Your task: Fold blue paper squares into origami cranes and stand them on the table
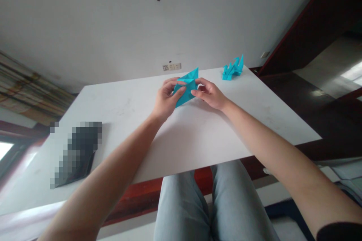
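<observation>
A sheet of blue origami paper (187, 96), folded into layers with pointed corners, is held up just above the white table. My left hand (167, 96) grips its left side, with the thumb on the near face and fingers reaching over the upper fold. On the right edge, my right hand (210, 93) pinches the paper between thumb and forefinger. One corner points upward between the hands. Part of the left side is hidden behind my left fingers. Folded blue paper cranes (233, 68) stand at the table's far right corner; they overlap, so I cannot tell how many.
The white table (113, 109) reaches to the wall, where a socket panel (171, 66) sits just beyond its far edge. A dark, pixelated flat object (77, 154) lies at the left. My legs (183, 203) are under the near edge. A dark doorway is at the right.
</observation>
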